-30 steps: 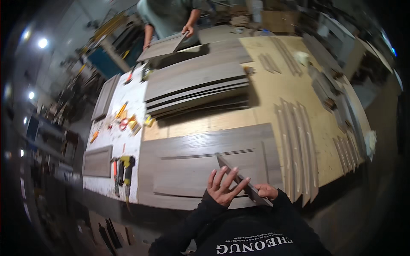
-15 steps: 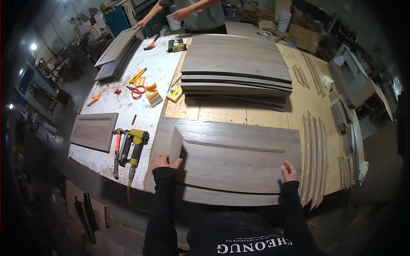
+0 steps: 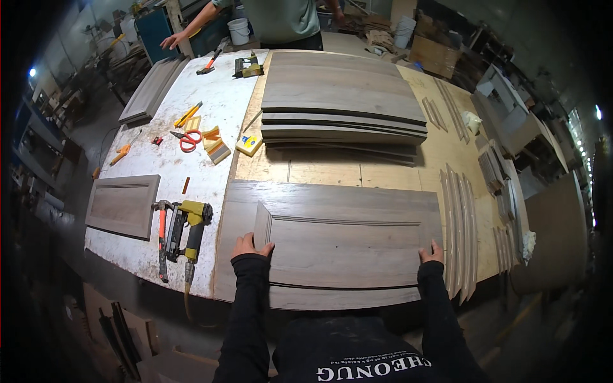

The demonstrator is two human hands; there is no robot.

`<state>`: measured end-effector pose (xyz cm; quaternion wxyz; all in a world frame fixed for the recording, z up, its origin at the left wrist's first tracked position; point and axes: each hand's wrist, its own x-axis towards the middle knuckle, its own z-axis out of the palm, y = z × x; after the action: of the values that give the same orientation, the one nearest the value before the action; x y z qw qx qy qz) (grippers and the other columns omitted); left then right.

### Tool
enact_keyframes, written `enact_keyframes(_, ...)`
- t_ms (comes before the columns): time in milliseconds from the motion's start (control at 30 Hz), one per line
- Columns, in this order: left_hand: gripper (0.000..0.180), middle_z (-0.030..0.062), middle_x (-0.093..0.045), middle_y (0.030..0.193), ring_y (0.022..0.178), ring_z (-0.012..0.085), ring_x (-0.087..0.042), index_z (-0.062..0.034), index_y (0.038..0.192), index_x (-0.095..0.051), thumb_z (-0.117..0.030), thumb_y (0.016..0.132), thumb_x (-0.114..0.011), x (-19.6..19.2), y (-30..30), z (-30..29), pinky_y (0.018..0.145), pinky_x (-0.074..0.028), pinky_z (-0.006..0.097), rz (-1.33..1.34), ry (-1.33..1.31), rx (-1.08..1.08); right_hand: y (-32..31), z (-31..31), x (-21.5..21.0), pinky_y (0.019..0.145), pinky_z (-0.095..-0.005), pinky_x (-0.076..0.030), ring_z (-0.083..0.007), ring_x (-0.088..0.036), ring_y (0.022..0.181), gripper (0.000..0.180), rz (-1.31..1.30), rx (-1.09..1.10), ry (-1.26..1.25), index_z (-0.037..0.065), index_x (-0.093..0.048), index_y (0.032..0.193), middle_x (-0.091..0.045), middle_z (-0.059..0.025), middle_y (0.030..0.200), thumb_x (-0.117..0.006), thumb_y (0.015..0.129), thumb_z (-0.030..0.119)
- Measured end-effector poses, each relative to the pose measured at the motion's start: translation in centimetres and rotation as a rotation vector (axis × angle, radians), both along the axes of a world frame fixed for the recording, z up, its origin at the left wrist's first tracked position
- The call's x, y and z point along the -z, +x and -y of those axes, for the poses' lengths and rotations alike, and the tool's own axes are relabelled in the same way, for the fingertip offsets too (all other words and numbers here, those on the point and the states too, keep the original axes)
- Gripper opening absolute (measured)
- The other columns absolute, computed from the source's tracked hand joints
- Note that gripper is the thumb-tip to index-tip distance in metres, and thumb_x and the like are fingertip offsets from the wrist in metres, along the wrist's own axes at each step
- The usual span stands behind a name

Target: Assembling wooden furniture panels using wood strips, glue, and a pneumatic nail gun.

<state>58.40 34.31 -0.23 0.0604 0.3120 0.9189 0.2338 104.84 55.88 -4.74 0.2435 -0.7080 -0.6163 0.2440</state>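
A grey-brown wooden panel (image 3: 345, 246) lies in front of me, with grooved moulding along its far side and a dark gap along its near side. My left hand (image 3: 252, 245) is closed around the near end of a mitred wooden trim strip (image 3: 262, 220) at the panel's left end, thumb on the inner side. At the opposite end my right hand (image 3: 431, 252) straddles the right trim strip (image 3: 429, 234), thumb inward and fingers outward. Both strips lie against the panel; the hands partly hide their near ends.
Beyond the panel stands a stack of boards (image 3: 338, 83). Several thin strips (image 3: 457, 233) lie right. On the white left tabletop are a nail gun (image 3: 194, 223), a hammer (image 3: 162, 239), scissors (image 3: 188, 140) and a small framed panel (image 3: 121, 205). A co-worker's hand (image 3: 174, 40) is over a far-left panel pile.
The left trim strip, tilted up before, now lies down on the panel. My right hand has closed in at the right end. The co-worker has lowered a panel onto the pile and let go.
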Motion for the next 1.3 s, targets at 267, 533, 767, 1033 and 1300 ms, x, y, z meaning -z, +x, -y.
enact_keyframes(267, 0.054, 0.0155, -0.055, 0.083, 0.076, 0.0312, -0.055, -0.0039, 0.094, -0.059, -0.032, 0.052, -0.079, 1.3, 0.7, 0.7, 0.067, -0.045, 0.038, 0.05, 0.196, -0.059, -1.0, 0.4, -1.3, 0.093, -0.0338, -0.036, -0.0301, -0.047, 0.108, 0.058, 0.051, 0.039, -0.013, 0.001, -0.048, 0.12, -0.05, -0.0188, 0.114, -0.068, 0.067, 0.015)
enact_keyframes(533, 0.054, 0.0181, -0.057, 0.091, 0.084, 0.0314, -0.056, 0.0006, 0.094, -0.059, -0.028, 0.053, -0.079, 0.4, 1.5, 0.2, 0.074, -0.046, 0.037, 0.122, 0.1, -0.125, -1.2, 0.4, -1.5, 0.096, -0.0369, -0.035, -0.032, -0.043, 0.112, 0.058, 0.034, 0.061, -0.04, 0.005, -0.049, 0.12, -0.045, -0.0192, 0.119, -0.069, 0.067, 0.016)
enact_keyframes(767, 0.047, 0.0178, -0.056, 0.088, 0.082, 0.0332, -0.056, -0.0006, 0.096, -0.059, -0.03, 0.062, -0.074, 2.3, -0.2, 1.9, 0.074, -0.045, 0.038, 0.125, 0.195, 0.041, -0.6, 0.2, -0.3, 0.095, -0.037, -0.035, -0.0319, -0.045, 0.11, 0.059, 0.03, 0.032, -0.009, 0.004, -0.049, 0.12, -0.047, -0.0185, 0.115, -0.07, 0.066, 0.016)
enact_keyframes(1033, 0.03, 0.016, -0.055, 0.089, 0.081, 0.0269, -0.057, 0.0007, 0.1, -0.06, -0.012, 0.073, -0.063, 5.2, 1.6, 11.9, 0.076, -0.045, 0.033, 0.502, 0.44, 0.05, -0.9, 0.1, -1.2, 0.094, -0.0346, -0.036, -0.0291, -0.046, 0.11, 0.058, 0.008, 0.034, -0.004, -0.001, -0.048, 0.119, -0.047, -0.0199, 0.118, -0.068, 0.067, 0.014)
enact_keyframes(1300, 0.048, 0.0136, -0.051, 0.087, 0.079, 0.0221, -0.054, -0.0006, 0.108, -0.056, -0.004, 0.061, -0.066, 1.8, 6.8, 13.3, 0.071, -0.045, 0.03, 0.356, 0.293, -0.058, -1.1, -1.8, -0.4, 0.093, -0.035, -0.037, -0.0288, -0.047, 0.109, 0.059, 0.052, -0.073, -0.025, 0.001, -0.048, 0.12, -0.048, -0.0183, 0.116, -0.068, 0.066, 0.014)
